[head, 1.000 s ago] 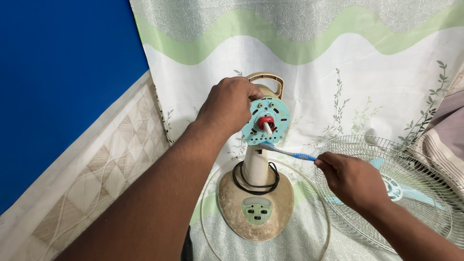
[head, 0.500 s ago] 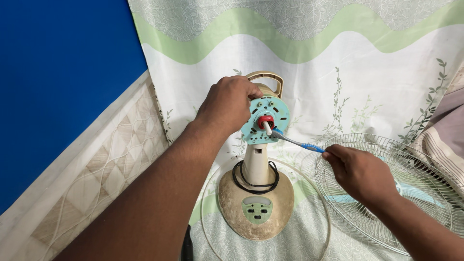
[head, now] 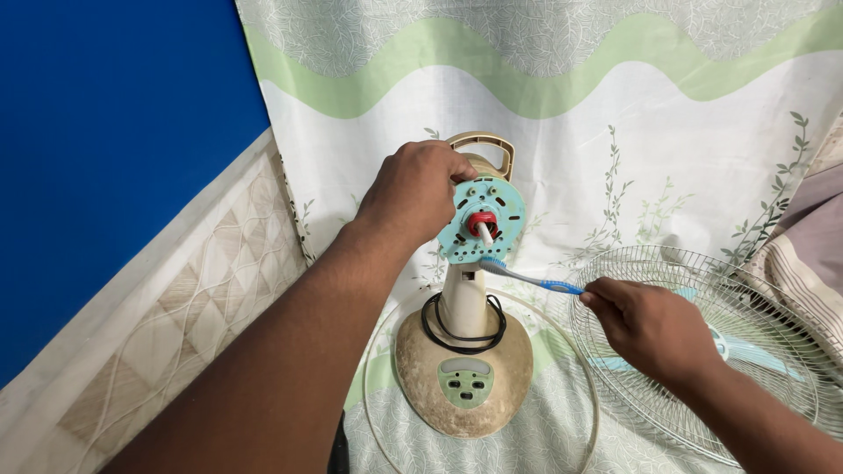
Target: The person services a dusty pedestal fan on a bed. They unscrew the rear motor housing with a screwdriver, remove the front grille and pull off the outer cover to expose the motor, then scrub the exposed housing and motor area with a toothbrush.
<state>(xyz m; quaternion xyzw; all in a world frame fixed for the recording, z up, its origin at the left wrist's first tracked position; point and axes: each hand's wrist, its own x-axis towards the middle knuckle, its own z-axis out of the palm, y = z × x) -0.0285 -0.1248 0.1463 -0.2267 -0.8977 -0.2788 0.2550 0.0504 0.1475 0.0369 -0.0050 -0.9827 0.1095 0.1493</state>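
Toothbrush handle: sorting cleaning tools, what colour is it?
Blue and white toothbrush, held in the right hand; head view.

I am seeing a beige table fan standing upright on its grimy round base, its guard off, its pale blue motor face showing a red hub. A blue toothbrush is lying level, bristles touching that face's lower edge.

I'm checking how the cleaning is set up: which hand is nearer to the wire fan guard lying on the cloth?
Right. The right hand holds a toothbrush directly over the guard's near edge. The left hand grips the fan's motor head, farther to the left.
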